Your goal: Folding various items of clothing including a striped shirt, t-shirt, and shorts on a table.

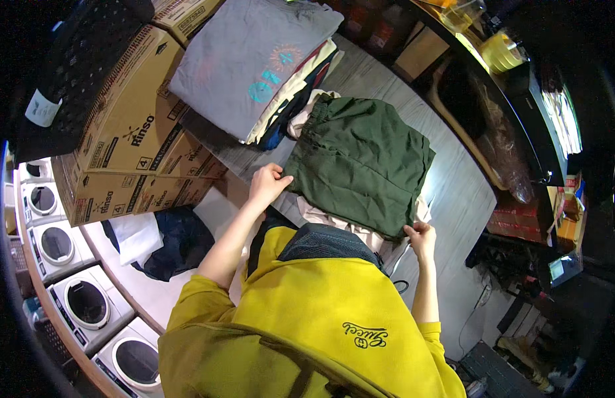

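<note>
Dark green shorts point(359, 154) with an elastic waistband lie spread flat before me. My left hand point(268, 185) pinches their near corner at the waistband end. Between the fingertips of my right hand point(421, 238) is the near corner at the leg hem. Under the shorts a pale pink garment point(327, 214) shows along the near edge and at the far corner. Just beyond my left hand stands a stack of folded clothes, topped by a grey T-shirt point(237, 59) with a turquoise and orange print. All of this rests on a grey wood-grain table point(456, 199).
Printed cardboard boxes point(133, 114) are piled at the left, with a black perforated basket point(88, 64) above. Dark cloth point(180, 244) lies below them. Front-loading machines point(86, 301) line the lower left. A tape roll point(501, 52) sits on the shelf at right.
</note>
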`<state>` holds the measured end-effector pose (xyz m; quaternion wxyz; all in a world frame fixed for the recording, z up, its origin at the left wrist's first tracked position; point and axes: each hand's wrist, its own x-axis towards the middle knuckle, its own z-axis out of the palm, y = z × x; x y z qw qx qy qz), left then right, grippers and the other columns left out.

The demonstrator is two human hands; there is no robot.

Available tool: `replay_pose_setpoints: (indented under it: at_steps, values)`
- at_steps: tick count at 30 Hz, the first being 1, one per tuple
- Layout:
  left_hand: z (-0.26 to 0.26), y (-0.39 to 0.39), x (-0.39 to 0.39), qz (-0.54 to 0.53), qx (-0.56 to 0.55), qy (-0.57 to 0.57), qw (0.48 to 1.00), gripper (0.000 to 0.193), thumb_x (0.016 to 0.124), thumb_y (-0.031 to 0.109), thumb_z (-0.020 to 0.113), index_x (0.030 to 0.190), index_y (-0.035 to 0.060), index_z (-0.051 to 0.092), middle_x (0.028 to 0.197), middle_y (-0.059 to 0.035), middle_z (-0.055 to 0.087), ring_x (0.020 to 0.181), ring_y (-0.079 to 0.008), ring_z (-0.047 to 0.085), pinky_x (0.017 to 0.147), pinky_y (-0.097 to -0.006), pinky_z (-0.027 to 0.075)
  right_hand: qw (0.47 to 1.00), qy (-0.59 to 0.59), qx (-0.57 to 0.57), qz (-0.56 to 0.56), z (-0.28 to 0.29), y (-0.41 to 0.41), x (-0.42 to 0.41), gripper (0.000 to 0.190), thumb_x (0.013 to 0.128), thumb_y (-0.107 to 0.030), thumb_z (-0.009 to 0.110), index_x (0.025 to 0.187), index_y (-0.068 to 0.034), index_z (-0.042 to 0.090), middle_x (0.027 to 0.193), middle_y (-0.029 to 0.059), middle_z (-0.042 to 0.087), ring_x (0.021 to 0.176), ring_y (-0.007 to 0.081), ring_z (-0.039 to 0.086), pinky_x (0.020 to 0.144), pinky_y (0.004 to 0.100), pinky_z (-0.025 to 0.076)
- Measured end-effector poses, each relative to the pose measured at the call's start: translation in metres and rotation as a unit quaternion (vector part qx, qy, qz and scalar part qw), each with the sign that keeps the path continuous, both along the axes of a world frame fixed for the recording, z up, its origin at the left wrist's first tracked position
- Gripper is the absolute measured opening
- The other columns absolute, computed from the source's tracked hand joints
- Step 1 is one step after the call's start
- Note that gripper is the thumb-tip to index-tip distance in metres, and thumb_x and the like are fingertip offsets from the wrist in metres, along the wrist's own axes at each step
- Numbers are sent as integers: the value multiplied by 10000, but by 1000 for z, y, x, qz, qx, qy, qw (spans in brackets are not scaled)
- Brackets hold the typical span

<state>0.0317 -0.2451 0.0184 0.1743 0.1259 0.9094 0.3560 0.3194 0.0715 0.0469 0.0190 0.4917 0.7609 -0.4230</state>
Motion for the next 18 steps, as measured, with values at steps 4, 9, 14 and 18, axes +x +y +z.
replay_pose_setpoints:
  at_steps: [4,9,14,18]
  values:
    - [0,-6,-12,17,59,-39,997,235,687,179,742,782,-2,626,705,-123,640,669,-218,636,622,-334,490,996,86,-11,32,47,11,-23,156,784,-106,673,741,11,579,611,57,584,513,115,559,469,242,443]
    - [47,-2,-15,75,218,-162,960,155,820,133,656,824,13,557,706,-64,610,601,-141,636,488,-238,465,903,369,-207,-71,105,25,-17,40,900,-57,535,890,-27,512,658,56,573,567,146,597,510,244,492]
    - [-7,-15,-4,80,312,-296,899,130,874,71,587,859,-3,481,779,-79,587,655,-198,660,541,-257,545,957,191,-207,-75,34,6,28,119,839,-93,633,797,-27,544,616,62,585,534,160,598,528,285,515]
    - [-20,-12,7,60,152,-248,955,159,836,60,603,923,-19,496,778,-115,597,684,-219,660,589,-299,540,964,114,-205,-122,2,-13,28,116,810,-68,651,798,-18,547,631,51,587,527,154,594,504,265,503]
